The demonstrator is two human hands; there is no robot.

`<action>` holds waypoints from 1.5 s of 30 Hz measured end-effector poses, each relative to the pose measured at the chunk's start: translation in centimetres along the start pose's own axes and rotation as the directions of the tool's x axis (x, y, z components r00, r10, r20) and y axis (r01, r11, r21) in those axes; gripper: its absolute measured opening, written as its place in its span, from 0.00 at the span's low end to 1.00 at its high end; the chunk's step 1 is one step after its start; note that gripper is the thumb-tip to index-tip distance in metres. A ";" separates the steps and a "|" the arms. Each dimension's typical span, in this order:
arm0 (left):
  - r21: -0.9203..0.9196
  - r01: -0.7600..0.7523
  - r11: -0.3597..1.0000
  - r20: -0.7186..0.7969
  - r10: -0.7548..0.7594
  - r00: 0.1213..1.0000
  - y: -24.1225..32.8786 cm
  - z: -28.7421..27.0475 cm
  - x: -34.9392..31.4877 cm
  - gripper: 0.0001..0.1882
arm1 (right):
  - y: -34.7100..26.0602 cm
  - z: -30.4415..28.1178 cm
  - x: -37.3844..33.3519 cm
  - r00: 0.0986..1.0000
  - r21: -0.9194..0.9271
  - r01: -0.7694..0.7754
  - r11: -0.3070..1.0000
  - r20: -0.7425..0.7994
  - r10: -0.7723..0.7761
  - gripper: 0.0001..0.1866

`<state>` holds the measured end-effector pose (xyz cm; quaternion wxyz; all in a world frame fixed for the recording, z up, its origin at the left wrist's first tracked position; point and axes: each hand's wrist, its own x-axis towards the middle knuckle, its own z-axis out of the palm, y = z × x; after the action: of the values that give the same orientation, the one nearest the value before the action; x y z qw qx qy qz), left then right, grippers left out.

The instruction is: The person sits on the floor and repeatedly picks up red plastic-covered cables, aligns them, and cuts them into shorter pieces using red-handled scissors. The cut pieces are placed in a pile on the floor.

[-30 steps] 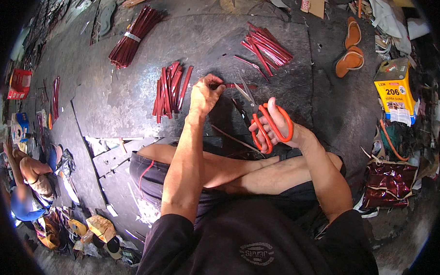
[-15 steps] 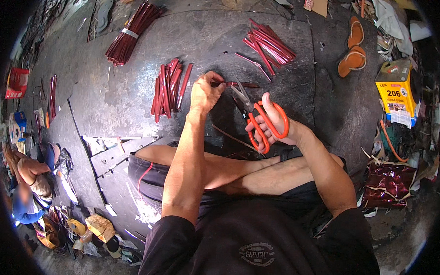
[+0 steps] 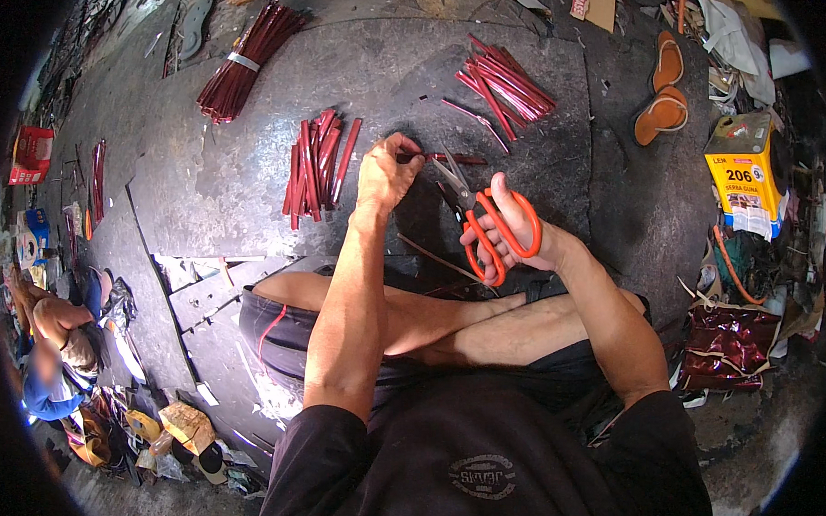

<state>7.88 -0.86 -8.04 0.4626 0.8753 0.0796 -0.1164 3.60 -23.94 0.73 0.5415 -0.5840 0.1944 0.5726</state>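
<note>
In front of my crossed legs, my left hand (image 3: 388,172) is closed, pinching one end of a shiny dark red strip (image 3: 466,159) that extends to the right. My right hand (image 3: 521,227) grips scissors (image 3: 501,236) with orange loop handles. Their blades are parted and point up and left, with the tips by the strip; whether they touch it I cannot tell. Just left of my left hand lies a loose pile of red strips (image 3: 318,164). Another pile of red strips (image 3: 512,84) lies farther off to the right, with a thin bent strip (image 3: 477,122) beside it.
A banded bundle of red strips (image 3: 247,66) lies at the far left. Orange sandals (image 3: 662,117) and a yellow can (image 3: 742,169) stand on the right, above a dark red shiny bag (image 3: 730,346). Another person (image 3: 60,328) sits at the left edge near scattered scraps.
</note>
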 end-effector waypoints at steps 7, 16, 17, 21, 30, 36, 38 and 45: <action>-0.015 -0.004 1.000 -0.027 0.003 1.000 -0.4 0.3 0.0 0.14 | -1.6 -0.6 0.1 0.995 -0.067 -0.099 0.993 0.023 0.101 0.68; -0.057 0.014 0.998 -0.082 -0.019 0.996 -0.5 1.4 -0.3 0.12 | -8.3 -1.6 -1.0 0.951 -0.287 -0.250 0.925 0.109 0.291 0.77; -0.051 0.007 0.999 -0.101 -0.012 0.995 -0.6 1.6 -0.3 0.11 | -8.9 -1.6 -0.8 0.940 -0.298 -0.285 0.911 0.096 0.326 0.77; -0.056 -0.026 0.998 -0.151 0.017 0.988 -0.9 2.4 -0.4 0.10 | -11.1 -1.5 -0.2 0.901 -0.365 -0.390 0.845 0.037 0.432 0.76; -0.051 -0.065 0.997 -0.161 0.056 0.985 -1.7 3.6 -0.3 0.10 | -9.8 -0.5 2.7 0.913 -0.376 -0.369 0.850 0.022 0.407 0.57; -0.056 -0.162 0.985 -0.317 0.136 0.938 -0.8 3.3 -1.0 0.05 | -6.4 -3.2 2.2 0.965 -0.333 -0.246 0.910 0.004 0.262 0.61; -0.046 -0.175 0.984 -0.293 0.154 0.944 -0.6 2.9 -1.2 0.06 | -5.6 -2.5 1.8 0.977 -0.307 -0.162 0.938 0.085 0.197 0.62; 0.059 -0.252 0.966 -0.338 0.257 0.905 -2.1 4.2 -0.3 0.07 | -2.3 -0.9 1.4 0.984 0.072 -0.148 0.986 0.107 0.140 0.65</action>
<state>6.49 -3.18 -11.93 0.4466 0.8882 0.0432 0.0987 6.35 -23.37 0.24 0.5306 -0.5165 0.2311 0.6311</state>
